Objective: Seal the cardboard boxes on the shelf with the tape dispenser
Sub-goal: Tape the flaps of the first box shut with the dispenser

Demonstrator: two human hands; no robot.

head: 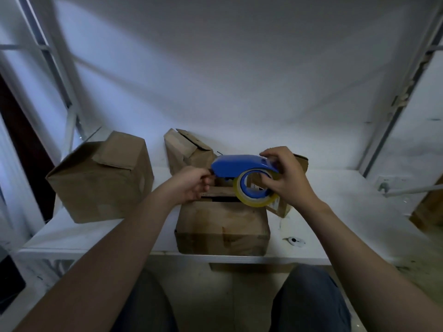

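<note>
Holding the tape dispenser (236, 167) up over the near middle box (221, 226), right hand (285, 180) curls fingers round its right end & left hand (193, 184) pinches its left tip. Prob light, hard, smooth plastic, so grab the blue top tight.

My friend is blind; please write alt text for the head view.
A left hand and a right hand hold a blue tape dispenser above a cardboard box at the front of a white shelf; other boxes stand nearby.
</note>
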